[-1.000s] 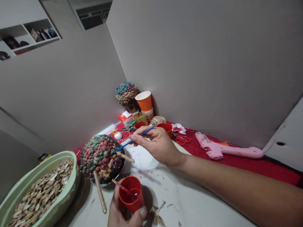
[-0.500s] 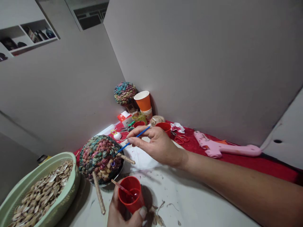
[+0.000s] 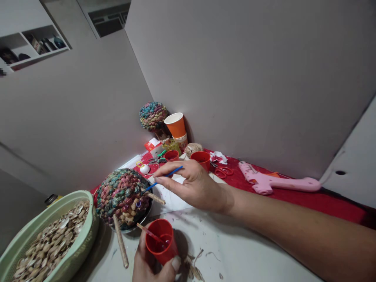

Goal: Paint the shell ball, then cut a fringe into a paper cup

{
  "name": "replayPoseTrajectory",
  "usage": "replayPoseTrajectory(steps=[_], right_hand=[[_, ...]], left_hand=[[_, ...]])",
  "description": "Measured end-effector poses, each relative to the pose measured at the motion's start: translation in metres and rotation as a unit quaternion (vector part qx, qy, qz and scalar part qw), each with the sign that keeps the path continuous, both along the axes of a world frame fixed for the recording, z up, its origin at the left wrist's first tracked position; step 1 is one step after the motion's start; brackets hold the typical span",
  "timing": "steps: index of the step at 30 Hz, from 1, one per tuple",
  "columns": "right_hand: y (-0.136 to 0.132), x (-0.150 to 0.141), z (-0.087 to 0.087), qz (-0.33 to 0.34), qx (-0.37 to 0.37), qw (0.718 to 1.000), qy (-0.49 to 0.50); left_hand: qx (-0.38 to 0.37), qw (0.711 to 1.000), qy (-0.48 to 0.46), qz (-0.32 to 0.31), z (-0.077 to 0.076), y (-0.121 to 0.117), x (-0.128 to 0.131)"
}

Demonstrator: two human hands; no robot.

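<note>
Between the thumb and fingers of my right hand (image 3: 190, 184) is a thin blue paintbrush (image 3: 169, 173), its tip against the right side of a knobbly dome (image 3: 125, 192). The dome looks covered in shells painted green, pink and purple, with some left tan. It rests in a dark, shiny-rimmed bowl (image 3: 148, 213). Two wrapped sticks, one at the front (image 3: 121, 244) and one at the right (image 3: 155, 197), jut from it. My left hand (image 3: 152, 266) is wrapped round a red cup (image 3: 161, 239) holding dark red liquid and a small stick (image 3: 148, 232).
A green basket (image 3: 92, 223) of nutshell-like pieces stands at left. Behind are a second painted dome (image 3: 153, 116), an orange paper cup (image 3: 175, 126), twine (image 3: 193, 149), another red cup (image 3: 200, 158) and red-handled scissors (image 3: 223, 171). A pink glue gun (image 3: 282, 182) lies at right.
My right hand has tilted and lowered slightly, bringing the brush to a flatter angle, its tip still at the dome. The left hand keeps holding the cup; the view has shifted a little.
</note>
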State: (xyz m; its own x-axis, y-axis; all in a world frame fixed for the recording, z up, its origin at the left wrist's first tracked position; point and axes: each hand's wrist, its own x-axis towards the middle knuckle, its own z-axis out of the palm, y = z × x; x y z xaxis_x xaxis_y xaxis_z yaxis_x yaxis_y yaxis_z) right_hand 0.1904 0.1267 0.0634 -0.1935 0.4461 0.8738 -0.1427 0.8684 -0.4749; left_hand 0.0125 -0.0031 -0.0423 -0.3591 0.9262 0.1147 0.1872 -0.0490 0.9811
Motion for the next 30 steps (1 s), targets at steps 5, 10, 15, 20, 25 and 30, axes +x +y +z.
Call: replayPoseTrajectory(steps=[5,10,15,20,25,30], right_hand=[[0.0004,-0.0034,-0.0059,0.010,0.034,0.999,-0.007],[-0.0010,-0.0031,-0.0055,0.056,0.044,0.997,0.042],[0.0003,0.0002,-0.0039,0.012,0.073,0.997,0.004],[0.0015,-0.0041,-0.0095,0.035,0.083,0.996,0.003],[-0.0016,-0.0037,-0.0076,0.065,0.066,0.995,0.044],[-0.0017,-0.0032,-0.0065,0.033,0.088,0.995,0.019]], left_hand=[[0.002,1.000,-0.010,0.002,0.0029,-0.0004,0.0027],[-0.002,1.000,-0.022,0.018,0.0045,-0.0008,0.0056],[0.010,0.999,-0.034,0.023,0.0027,-0.0007,0.0065],[0.016,0.999,-0.026,0.022,0.0046,-0.0002,0.0069],[0.008,1.000,-0.001,0.015,0.0053,-0.0003,0.0059],[0.010,0.999,-0.025,0.024,0.0038,-0.0010,0.0066]])
